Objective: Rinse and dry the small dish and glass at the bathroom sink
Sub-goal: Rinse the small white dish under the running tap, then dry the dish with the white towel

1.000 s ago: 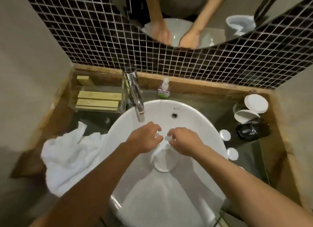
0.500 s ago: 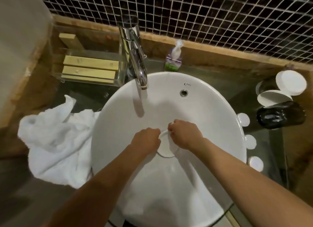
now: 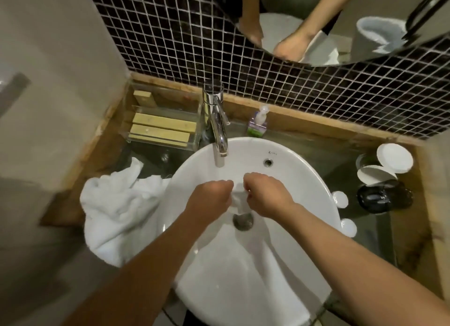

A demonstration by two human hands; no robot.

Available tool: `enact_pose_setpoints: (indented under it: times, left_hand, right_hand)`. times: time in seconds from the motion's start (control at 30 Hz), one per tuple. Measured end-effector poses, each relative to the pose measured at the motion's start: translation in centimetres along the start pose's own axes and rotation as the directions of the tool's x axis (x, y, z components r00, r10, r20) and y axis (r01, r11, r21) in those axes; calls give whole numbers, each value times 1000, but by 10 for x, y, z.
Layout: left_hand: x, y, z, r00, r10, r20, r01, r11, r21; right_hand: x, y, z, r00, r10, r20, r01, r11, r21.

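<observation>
A white oval basin (image 3: 304,179) sits on a dark glass counter (image 3: 328,155) framed in wood, under a wall of small black mosaic tiles (image 3: 170,45) and the lower edge of a round mirror (image 3: 316,21). A chrome tap (image 3: 218,128) stands at the back rim, a small soap bottle (image 3: 258,123) beside it, and a clear tray of wooden blocks (image 3: 162,128) to the left. A crumpled white towel (image 3: 117,208) lies against the basin's left side; white lids (image 3: 394,157) and a dark jar (image 3: 383,196) sit on the right.

Both hands are over the bowl just above the drain (image 3: 243,221). The left hand (image 3: 209,199) and right hand (image 3: 267,194) have their fingers curled tightly onto a small white object (image 3: 238,196) held between them (dish or cloth, I cannot tell which).

Half a second ago the hands were lower in the bowl, hiding the drain, and a round white dish showed beneath them; now the drain is exposed and the mirror is back in view.
</observation>
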State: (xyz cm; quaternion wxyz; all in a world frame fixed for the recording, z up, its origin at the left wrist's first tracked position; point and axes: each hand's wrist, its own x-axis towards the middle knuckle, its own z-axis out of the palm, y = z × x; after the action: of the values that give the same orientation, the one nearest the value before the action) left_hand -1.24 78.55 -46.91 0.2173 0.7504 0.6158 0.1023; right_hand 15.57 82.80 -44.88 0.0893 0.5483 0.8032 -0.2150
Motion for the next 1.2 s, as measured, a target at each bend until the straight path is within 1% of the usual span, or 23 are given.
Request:
enact_pose_setpoints:
  times: [0.07,0.13,0.27,0.33,0.43,0.5,0.53,0.6,0.67,0.7,0.73,0.77,0.8,0.83,0.9,0.97,1.1,1.13,1.2]
  left_hand:
    - [-2,-4,-10,999,33,21,-33,999,22]
    - [-3,-8,-19,999,21,43,-23,998,53]
    - [-10,-12,-27,1000,4,-25,1,982,187]
    - [-17,-16,-29,998,-47,-35,52,984,168]
    - [-29,-30,-37,990,-137,-35,140,987,84]
    - [-41,-44,-44,984,-169,-64,175,977,118]
    - [-47,-51,-49,978,-182,-99,197,964,176]
    - [-60,-68,-60,969,-208,-130,242,898,368]
    - [-73,-86,-72,968,-246,-56,232,779,583]
    - [-79,-95,-78,960,-281,-24,227,721,654]
    - [-83,-104,-83,940,-338,-47,285,701,654]
    - [-87,-112,-88,902,-416,-120,402,702,588]
    - [-92,-119,-91,849,-498,-178,514,697,499]
    - [-95,-125,-91,807,-557,-197,580,682,445]
    - [-100,-133,-88,748,-648,-146,647,661,381]
    - [-102,-136,-82,737,-661,-144,664,666,341]
    - [-97,-129,-90,771,-563,-298,634,724,271]
    - [-95,-124,-97,773,-533,-343,618,756,218]
    - [-89,-110,-114,761,-507,-404,563,826,24]
  right_hand:
    - [-3,-6,-6,996,-48,-74,45,998,-41]
    - [-6,-13,-9,988,-70,-135,65,997,-42]
    - [-10,-29,-9,988,-81,-131,76,996,-42]
    - [-9,-38,-11,989,-51,-136,54,998,15]
    - [-4,-56,-19,987,-24,-159,43,993,114]
    - [-1,-69,-24,986,-34,-163,60,986,157]
    - [1,-75,-26,986,-37,-161,68,980,188]
    - [6,-87,-29,988,-28,-154,71,958,278]
    - [11,-99,-31,989,-11,-145,69,913,401]
    - [13,-104,-31,990,-9,-138,72,887,456]
    - [15,-109,-32,991,-9,-132,75,862,502]
    - [16,-113,-33,992,-9,-124,75,839,539]
    - [17,-118,-33,993,-2,-114,67,820,568]
    - [18,-122,-34,995,9,-103,53,807,588]
    - [20,-127,-33,996,33,-78,22,785,619]
    - [22,-132,-31,997,49,-52,-3,757,653]
    - [25,-134,-29,997,81,-9,-49,690,722]
    - [26,-134,-29,996,89,-1,-60,676,735]
    - [26,-134,-31,995,103,18,-80,639,765]
